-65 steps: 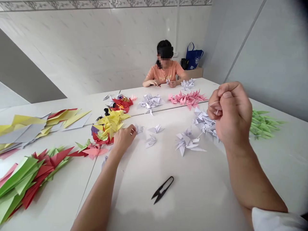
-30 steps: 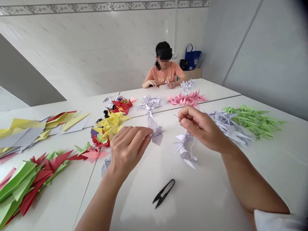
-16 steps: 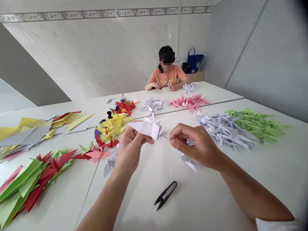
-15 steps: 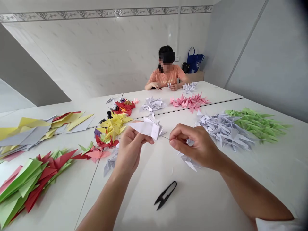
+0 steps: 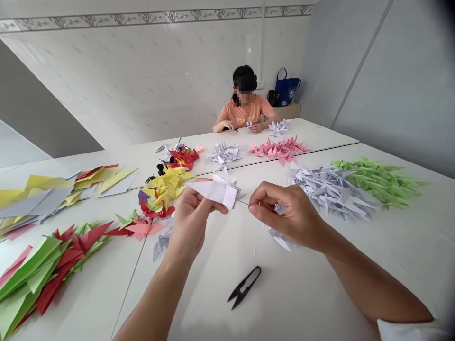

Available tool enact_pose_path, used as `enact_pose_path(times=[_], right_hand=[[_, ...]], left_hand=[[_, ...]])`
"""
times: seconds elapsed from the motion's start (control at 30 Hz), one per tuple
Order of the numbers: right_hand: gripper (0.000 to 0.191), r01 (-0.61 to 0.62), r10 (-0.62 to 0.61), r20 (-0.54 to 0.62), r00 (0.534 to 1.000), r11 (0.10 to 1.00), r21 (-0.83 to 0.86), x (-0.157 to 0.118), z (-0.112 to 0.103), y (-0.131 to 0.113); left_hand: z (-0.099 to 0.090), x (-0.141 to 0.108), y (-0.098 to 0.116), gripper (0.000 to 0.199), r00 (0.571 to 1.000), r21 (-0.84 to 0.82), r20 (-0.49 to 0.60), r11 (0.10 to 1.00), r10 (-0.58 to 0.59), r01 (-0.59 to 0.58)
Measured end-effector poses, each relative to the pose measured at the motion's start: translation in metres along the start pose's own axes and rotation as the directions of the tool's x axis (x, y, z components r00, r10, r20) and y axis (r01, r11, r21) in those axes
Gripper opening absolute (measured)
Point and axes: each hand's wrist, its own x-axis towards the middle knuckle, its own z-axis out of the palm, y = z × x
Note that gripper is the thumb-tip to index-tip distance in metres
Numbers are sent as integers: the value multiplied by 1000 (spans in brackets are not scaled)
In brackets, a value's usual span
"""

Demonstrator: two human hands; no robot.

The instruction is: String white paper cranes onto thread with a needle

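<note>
My left hand (image 5: 194,213) is closed on a folded white paper piece (image 5: 217,190) above the middle of the table, its pointed end toward the left. To its right, my right hand (image 5: 284,213) is pinched, with a thin dark line, perhaps a needle or thread, running from its fingertips toward the white paper. What that line is cannot be made out clearly. Black thread snips (image 5: 245,288) lie on the table below and between the hands. White folded pieces (image 5: 280,240) lie partly hidden behind my right hand.
Green and red folded papers (image 5: 53,265) lie at left, yellow and grey ones (image 5: 39,194) behind them. Yellow cranes (image 5: 168,184), pink cranes (image 5: 279,149), white cranes (image 5: 332,189) and green cranes (image 5: 384,180) form piles. A person (image 5: 245,111) sits across the table.
My right hand has shifted very slightly left, and the thin line between its fingertips and the white paper now shows more clearly. My left hand keeps its hold on the paper.
</note>
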Motion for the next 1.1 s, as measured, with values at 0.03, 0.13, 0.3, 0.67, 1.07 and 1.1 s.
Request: enact_pose_path(times=[0.03,0.13,0.3,0.67,1.07,1.1], right_hand=[[15,2,-2,-4,1000,1000,1,0,0,0],[15,6,-6,-4,1000,1000,-3,1,0,0],[16,-3,3,1,1000,1000,-13,1,0,1],[17,-10,10,-3,1000,1000,-19,1,0,-1],[18,-34,34,0,999,999,-28,0,-1,-1],[18,-33,33,1,999,999,-32,0,-1,0]], left_hand=[[0,0,0,15,1000,0,-3,1000,2,-2],[-1,0,0,14,1000,-2,-19,1000,12,-12],[-2,0,-1,12,999,-10,-7,999,47,-47],[-4,1,-2,8,997,17,-7,997,81,-81],[-6,1,0,9,996,27,-21,996,87,-86],[-7,1,0,10,996,26,-21,996,88,-87]])
